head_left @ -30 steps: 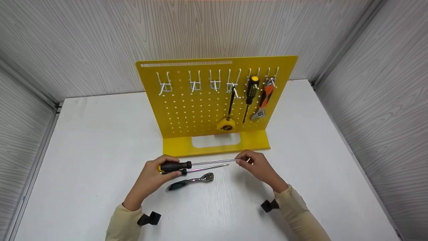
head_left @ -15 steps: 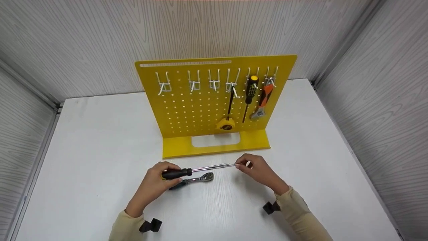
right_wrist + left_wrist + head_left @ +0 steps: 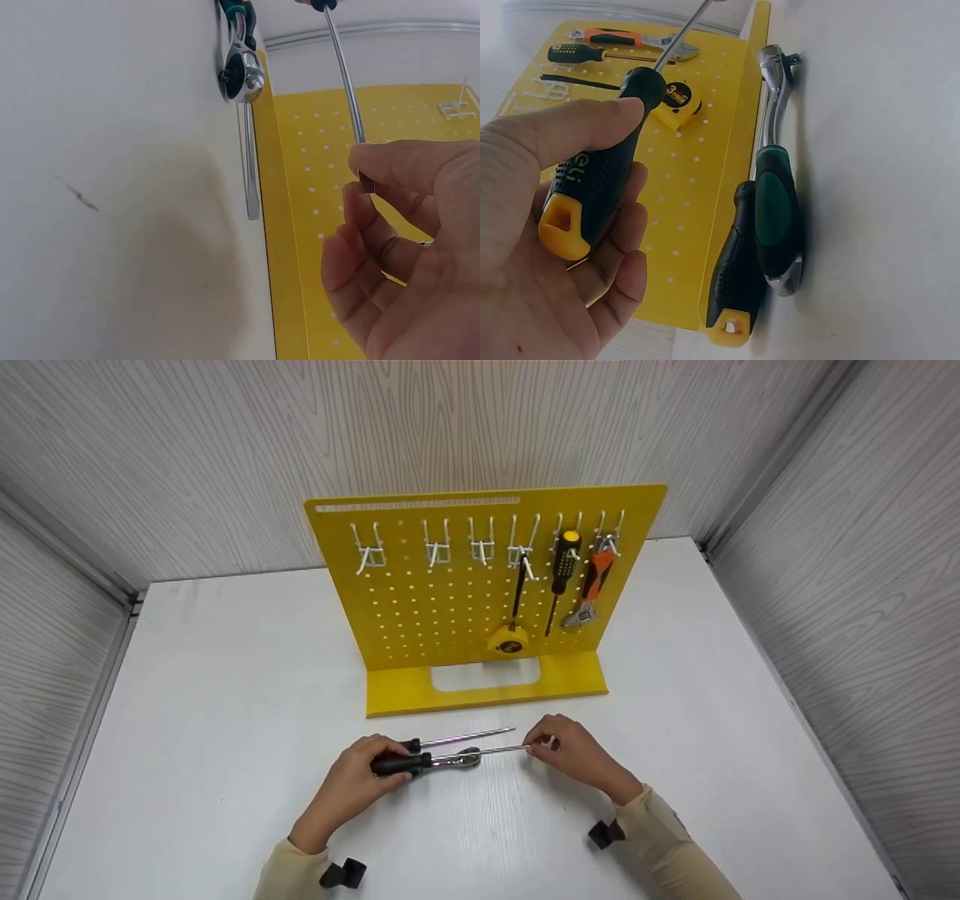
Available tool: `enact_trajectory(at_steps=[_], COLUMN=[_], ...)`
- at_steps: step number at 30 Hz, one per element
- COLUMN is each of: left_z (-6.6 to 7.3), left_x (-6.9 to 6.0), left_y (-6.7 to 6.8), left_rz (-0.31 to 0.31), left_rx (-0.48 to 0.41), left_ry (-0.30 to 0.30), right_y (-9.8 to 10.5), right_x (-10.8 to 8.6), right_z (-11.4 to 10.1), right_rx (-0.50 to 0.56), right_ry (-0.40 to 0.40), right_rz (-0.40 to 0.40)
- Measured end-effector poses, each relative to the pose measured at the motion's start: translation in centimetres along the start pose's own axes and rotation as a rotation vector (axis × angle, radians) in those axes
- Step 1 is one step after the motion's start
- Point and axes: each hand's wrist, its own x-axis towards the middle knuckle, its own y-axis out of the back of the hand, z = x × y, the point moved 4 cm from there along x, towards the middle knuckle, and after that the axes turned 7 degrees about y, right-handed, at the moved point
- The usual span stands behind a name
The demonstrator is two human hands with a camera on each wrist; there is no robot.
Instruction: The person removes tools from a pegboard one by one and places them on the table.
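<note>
Two hands on one screwdriver, held up off the table. Left hand grips the held screwdriver by its black handle with yellow end, thumb along the side, fingers curled round. Right hand pinches the flat tip between thumb and finger. Shaft runs between the hands, crossing over the ratchet in head view.

Ratchet, green-and-black grip, lies on the table just beside the second screwdriver; cannot tell if they touch. Both are in front of the yellow pegboard, which stands upright on its base. White hooks along its upper part; three tools hang toward its right side: tape measure on a black strap, hanging screwdriver, orange-handled adjustable wrench.
</note>
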Motion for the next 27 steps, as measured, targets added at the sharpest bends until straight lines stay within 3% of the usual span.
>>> enact_trajectory(at_steps=[14, 27], left_z=[-1.3, -2.7], left_x=[-0.6, -1.2], left_y=[-1.1, -1.6], left_rz=[0.015, 0.013], left_rx=[0.105, 0.187], left_ry=[0.02, 0.056], right_y=[-1.4, -2.9], right_x=[0.0, 0.3], right_z=[0.5, 0.2], right_rx=[-0.032, -0.185], right_ry=[-0.011, 0.0], right_rz=[-0.06, -0.148])
